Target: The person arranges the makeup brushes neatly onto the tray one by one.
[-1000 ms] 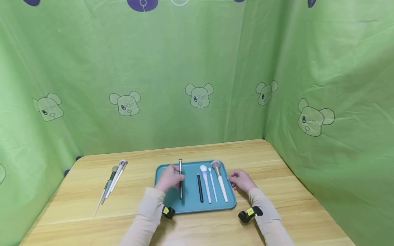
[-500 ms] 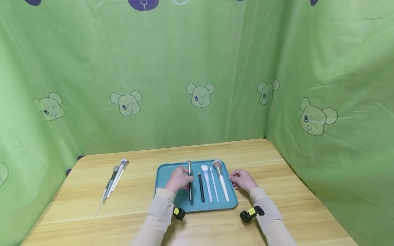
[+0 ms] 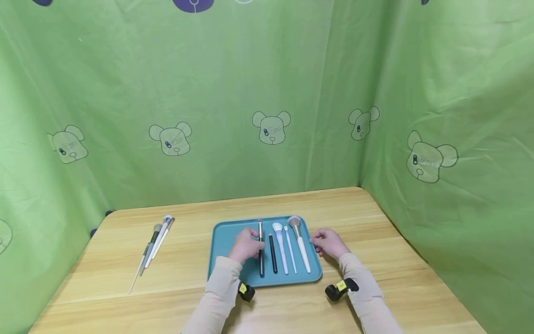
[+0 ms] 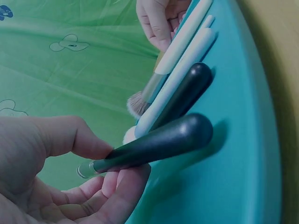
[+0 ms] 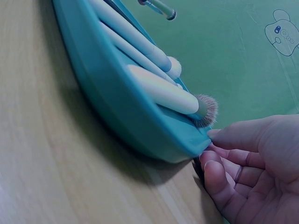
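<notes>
Between the thumb and fingers of the left grip (image 3: 245, 245) we see a makeup brush (image 3: 261, 266), pinched over the teal tray (image 3: 227, 229): black handle, silvery ferrule. The left wrist view gives us its glossy, rounded butt; the head view adds its bristle end. Rightward of this grip lie a slim black brush (image 3: 273, 254) and three white-handled brushes (image 3: 282, 250), then the right grip (image 3: 329, 243), pinching the tray's rim. Only the head view shows us the brush cluster (image 3: 157, 241) far left on the counter (image 3: 187, 269).

Dark brush (image 4: 159, 142) — in left grip (image 4: 23, 186)
</notes>
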`<state>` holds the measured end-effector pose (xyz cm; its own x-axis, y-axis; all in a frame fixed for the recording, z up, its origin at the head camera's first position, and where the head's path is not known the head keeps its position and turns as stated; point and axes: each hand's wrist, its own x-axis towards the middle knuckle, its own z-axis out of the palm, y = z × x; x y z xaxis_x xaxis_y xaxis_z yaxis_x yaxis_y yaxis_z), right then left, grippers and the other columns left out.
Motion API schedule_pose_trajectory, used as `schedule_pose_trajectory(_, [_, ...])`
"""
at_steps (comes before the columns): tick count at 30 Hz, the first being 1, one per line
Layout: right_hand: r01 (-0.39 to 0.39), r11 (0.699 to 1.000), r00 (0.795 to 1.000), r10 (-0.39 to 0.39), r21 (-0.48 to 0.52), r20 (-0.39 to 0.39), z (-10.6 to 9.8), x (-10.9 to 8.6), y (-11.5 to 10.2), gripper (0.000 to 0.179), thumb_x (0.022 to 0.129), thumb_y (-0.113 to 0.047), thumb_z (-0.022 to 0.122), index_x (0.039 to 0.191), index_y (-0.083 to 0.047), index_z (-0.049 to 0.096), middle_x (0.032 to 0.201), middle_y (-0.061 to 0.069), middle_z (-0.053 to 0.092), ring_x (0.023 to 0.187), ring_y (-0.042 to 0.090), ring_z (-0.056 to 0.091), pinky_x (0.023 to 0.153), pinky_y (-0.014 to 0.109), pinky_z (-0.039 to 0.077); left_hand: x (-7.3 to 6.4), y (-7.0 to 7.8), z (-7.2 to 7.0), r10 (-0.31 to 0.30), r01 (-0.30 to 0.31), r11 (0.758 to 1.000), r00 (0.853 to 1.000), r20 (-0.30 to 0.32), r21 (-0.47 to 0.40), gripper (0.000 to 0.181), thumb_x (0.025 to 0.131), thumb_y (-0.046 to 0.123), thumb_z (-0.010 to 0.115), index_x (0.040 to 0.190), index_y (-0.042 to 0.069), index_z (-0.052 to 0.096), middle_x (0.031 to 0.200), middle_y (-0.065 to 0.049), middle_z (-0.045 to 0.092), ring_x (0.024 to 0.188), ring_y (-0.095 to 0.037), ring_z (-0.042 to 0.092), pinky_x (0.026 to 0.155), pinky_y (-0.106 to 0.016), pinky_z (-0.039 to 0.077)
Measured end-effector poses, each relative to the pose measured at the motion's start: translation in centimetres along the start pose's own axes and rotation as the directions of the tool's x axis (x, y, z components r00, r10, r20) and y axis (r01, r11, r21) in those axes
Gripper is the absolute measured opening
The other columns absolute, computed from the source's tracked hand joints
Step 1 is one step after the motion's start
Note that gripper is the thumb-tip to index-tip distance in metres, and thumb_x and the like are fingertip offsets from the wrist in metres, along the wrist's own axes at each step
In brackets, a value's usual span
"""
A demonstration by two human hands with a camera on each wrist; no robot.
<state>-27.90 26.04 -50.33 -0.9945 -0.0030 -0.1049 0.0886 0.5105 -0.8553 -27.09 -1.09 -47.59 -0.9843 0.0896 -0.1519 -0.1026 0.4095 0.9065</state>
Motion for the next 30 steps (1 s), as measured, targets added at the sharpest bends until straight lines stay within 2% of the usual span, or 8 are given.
schedule_pose_trajectory(4, [0.001, 1.000, 1.000, -0.001, 0.000, 0.002, -0.1, -0.1, 0.0, 0.016, 0.091, -0.008, 0.062, 0.096, 0.007, 0.061, 0.069, 0.006, 0.058, 0.059, 0.013, 0.054, 0.053, 0.025, 0.051, -0.2, 0.0, 0.2, 0.002, -0.002, 1.000, 1.000, 0.004, 0.007, 0.037, 0.078, -0.002, 0.068, 0.111, -0.001, 0.050, 0.085, -0.015, 0.061, 0.059, -0.021, 0.064, 0.056, -0.028, 0.058])
schedule_pose_trajectory(11, [0.001, 1.000, 1.000, -0.001, -0.001, -0.003, -0.1, -0.2, 0.0, 0.015, 0.091, -0.008, 0.061, 0.096, 0.006, 0.061, 0.067, 0.005, 0.057, 0.059, 0.013, 0.054, 0.052, 0.024, 0.051, -0.5, -0.1, 0.6, 0.016, -0.014, 0.994, 1.000, -0.018, 0.106, 0.041, 0.078, 0.001, 0.071, 0.112, -0.001, 0.049, 0.083, -0.014, 0.059, 0.057, -0.019, 0.062, 0.054, -0.028, 0.056])
schedule_pose_trajectory(18, [-0.003, 1.000, 1.000, 0.003, -0.007, -0.005, -0.1, -0.2, 0.0, 0.015, 0.091, -0.008, 0.061, 0.096, 0.006, 0.061, 0.068, 0.005, 0.058, 0.059, 0.013, 0.054, 0.053, 0.025, 0.051, -0.5, -0.1, 1.0, 0.006, -0.002, 0.987, 1.000, -0.028, 0.159, 0.037, 0.081, 0.003, 0.071, 0.110, 0.001, 0.048, 0.080, -0.012, 0.058, 0.059, -0.018, 0.060, 0.053, -0.029, 0.052])
schedule_pose_trajectory(30, [-0.002, 1.000, 1.000, 0.002, -0.001, 0.003, -0.1, -0.2, -0.1, 0.016, 0.091, -0.008, 0.061, 0.097, 0.007, 0.061, 0.069, 0.006, 0.058, 0.059, 0.013, 0.054, 0.054, 0.025, 0.052, -1.0, 0.2, 1.3, 0.048, -0.032, 0.969, 0.997, -0.060, 0.244, 0.036, 0.079, 0.003, 0.072, 0.107, 0.000, 0.049, 0.077, -0.012, 0.057, 0.056, -0.018, 0.059, 0.049, -0.028, 0.048])
